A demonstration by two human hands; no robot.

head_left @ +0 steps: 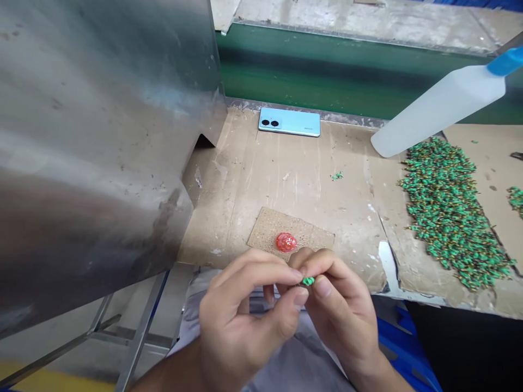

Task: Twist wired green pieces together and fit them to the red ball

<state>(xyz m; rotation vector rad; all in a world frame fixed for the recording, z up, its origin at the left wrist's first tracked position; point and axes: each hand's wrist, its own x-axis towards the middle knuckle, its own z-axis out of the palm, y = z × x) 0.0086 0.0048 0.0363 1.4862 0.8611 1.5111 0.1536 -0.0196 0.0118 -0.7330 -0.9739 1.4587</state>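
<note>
Between my fingertips is a small green piece (308, 281), its exact kind too small to make out. My left hand (253, 305) pinches it from the left with thumb and forefinger. From the other side my right hand (341, 310) grips it between thumb and fingers. Just beyond my hands a glossy red blob (286, 242) sits on a small cardboard piece (261, 228). At the right lies a large heap of similar green pieces (449, 212) with yellowish and dark bits. A few more green pieces (337, 176) lie apart in the middle of the table.
A light blue phone (296, 124) lies at the back of the cardboard-covered table (302, 158). A white bottle with a blue top (441, 109) stands by the heap. A large metal panel (102, 136) bounds the left, and a green strip (327, 76) runs behind.
</note>
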